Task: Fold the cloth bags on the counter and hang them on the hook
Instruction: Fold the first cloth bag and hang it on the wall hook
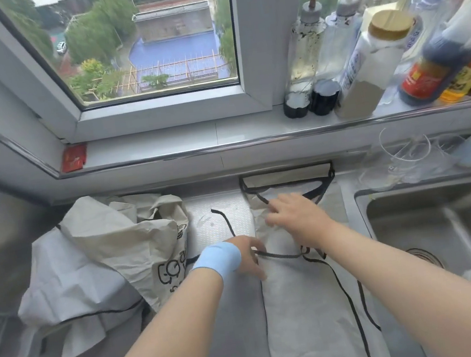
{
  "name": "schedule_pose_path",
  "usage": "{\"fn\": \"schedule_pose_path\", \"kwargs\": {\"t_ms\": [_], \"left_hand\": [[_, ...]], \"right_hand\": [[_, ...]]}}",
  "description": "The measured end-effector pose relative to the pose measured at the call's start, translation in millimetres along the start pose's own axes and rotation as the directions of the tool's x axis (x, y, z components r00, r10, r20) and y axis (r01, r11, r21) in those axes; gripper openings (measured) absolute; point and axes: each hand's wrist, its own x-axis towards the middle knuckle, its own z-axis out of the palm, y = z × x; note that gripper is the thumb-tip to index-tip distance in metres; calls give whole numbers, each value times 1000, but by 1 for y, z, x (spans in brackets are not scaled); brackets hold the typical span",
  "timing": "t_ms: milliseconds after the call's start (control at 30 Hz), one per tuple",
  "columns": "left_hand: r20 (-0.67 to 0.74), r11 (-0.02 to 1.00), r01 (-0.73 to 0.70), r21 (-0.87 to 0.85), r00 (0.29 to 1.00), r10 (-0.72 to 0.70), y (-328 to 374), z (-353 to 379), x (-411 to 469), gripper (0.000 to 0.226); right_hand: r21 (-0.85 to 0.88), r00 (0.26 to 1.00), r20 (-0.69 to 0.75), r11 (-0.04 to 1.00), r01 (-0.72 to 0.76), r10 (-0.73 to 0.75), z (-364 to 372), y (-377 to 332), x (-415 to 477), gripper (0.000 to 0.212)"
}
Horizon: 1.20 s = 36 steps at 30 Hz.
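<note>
Both hands reached over a pale flat cloth bag (303, 305) lying lengthwise on the steel desk (218, 217), its far end toward 12 o'clock. The left hand (247, 257), with a blue wristband (218, 258), curled its fingers around the bag's black strap (281, 256) at the bag's 9 o'clock edge. The right hand (297, 218) lay spread, palm down, on the bag's upper half, fingertips pointing to 10 o'clock. Crumpled cloth bags (103, 257) sat heaped at 9 o'clock of the flat one, apart from it. A sink (434, 226) lay at 3 o'clock. Bottles (363, 63) stood on the window sill (177, 139) at 1 o'clock.
</note>
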Motion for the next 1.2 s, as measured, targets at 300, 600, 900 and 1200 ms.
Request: {"fn": "schedule_pose_path", "kwargs": {"t_ms": [300,600,900,1200], "left_hand": [[-319,1000,3,25,948,5,25,-14,10,18],[-314,989,40,139,950,6,55,-61,2,14],[-389,940,90,-328,894,-221,49,-33,29,14],[-511,857,182,-482,736,-444,-12,-30,26,23]], "right_hand": [[224,943,302,951,-213,140,9,15,-33,44],[437,627,193,506,-744,754,14,47,-47,29],[552,515,459,221,-804,724,36,39,-58,40],[648,673,448,306,-698,588,29,-2,-16,38]]}}
